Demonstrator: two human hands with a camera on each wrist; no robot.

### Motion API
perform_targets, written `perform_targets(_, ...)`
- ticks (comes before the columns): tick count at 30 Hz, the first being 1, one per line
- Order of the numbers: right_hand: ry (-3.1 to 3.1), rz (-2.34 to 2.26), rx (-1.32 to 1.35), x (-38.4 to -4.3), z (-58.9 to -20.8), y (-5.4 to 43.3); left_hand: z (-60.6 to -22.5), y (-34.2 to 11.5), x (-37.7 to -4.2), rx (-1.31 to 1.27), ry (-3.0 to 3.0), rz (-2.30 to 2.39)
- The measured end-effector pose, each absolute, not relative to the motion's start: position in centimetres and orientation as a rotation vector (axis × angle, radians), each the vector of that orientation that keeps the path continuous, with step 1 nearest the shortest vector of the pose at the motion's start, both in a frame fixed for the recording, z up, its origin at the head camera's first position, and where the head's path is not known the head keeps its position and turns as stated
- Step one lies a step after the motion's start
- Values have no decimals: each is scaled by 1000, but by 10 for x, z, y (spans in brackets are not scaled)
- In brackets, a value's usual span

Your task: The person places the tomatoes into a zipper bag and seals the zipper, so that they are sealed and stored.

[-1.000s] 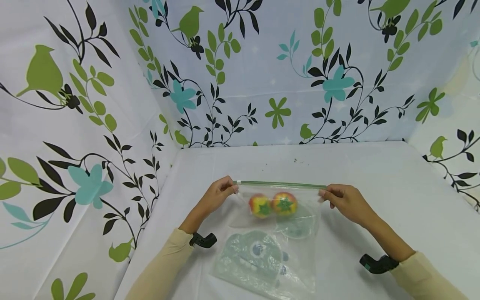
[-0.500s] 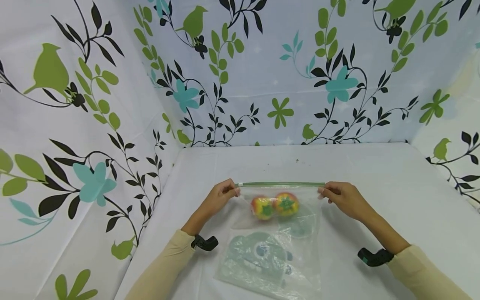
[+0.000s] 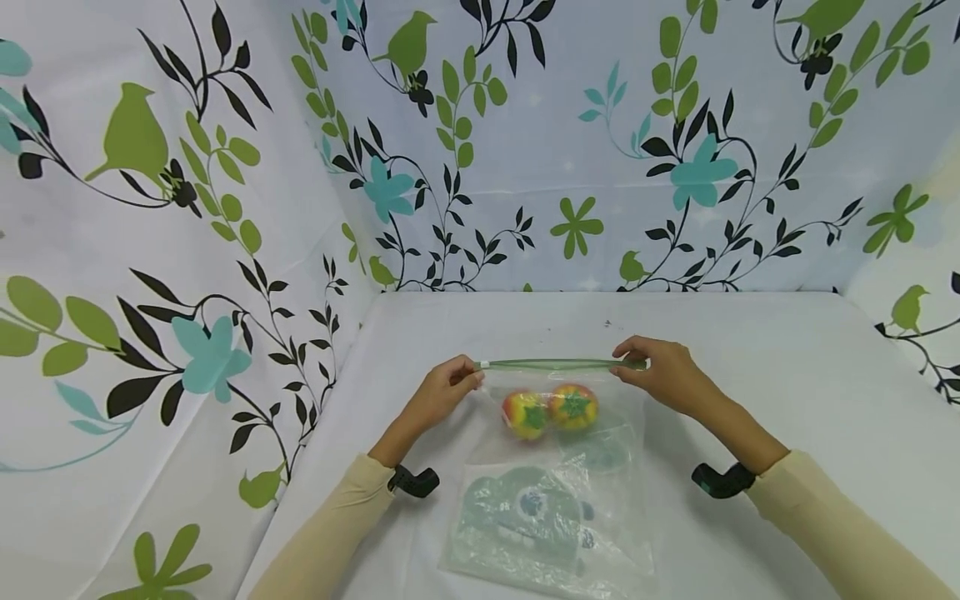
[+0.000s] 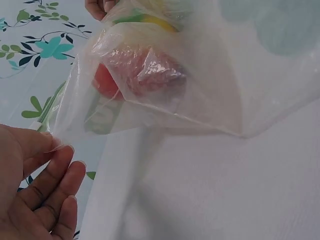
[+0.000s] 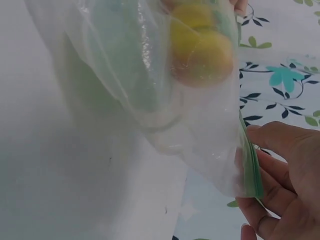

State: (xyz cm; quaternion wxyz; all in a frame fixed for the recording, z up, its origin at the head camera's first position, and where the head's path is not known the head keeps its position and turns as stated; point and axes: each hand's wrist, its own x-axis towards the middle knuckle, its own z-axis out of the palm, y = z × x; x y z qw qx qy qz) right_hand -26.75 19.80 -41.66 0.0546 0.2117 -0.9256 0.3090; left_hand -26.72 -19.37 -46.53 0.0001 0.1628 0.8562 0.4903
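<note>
A clear zip bag [image 3: 618,521] with a pale green print hangs down toward me, its green zip strip [image 3: 555,364] at the top. Inside, near the opening edge, sit two round red-and-yellow fruit-like items [image 3: 573,407] with green star-shaped tops. My left hand [image 3: 442,392] pinches the bag's upper left corner between thumb and index finger, beside a small white slider [image 3: 483,365]. At the other end, my right hand [image 3: 663,375] holds the strip's right end between thumb and fingers. In the right wrist view, the green strip's end [image 5: 253,172] lies against those fingers.
A white-covered table [image 3: 750,350] lies beneath the bag. Behind it and at the sides stand cloth walls [image 3: 465,200] printed with leaves, birds and flowers. Each wrist wears a black camera mount [image 3: 414,482].
My right hand has shifted from the bag's right edge to the end of the green strip, its fingers now above and thumb below. The left hand keeps its pinch. The head view turns slightly left.
</note>
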Motion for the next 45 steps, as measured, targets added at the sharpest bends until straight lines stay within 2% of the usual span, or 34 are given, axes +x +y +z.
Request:
perform_targets(15,-2819,768,866,-288,-414,148,-453,-200,-271,545,2914,1313)
perform_targets(34,-2846,651,1199,-305,-409,26,-452,-194,-270,623,2943,1285)
perform_targets(45,-2739,688,1223,-301,-410,6,-453,-200,-269,642,2933,1309)
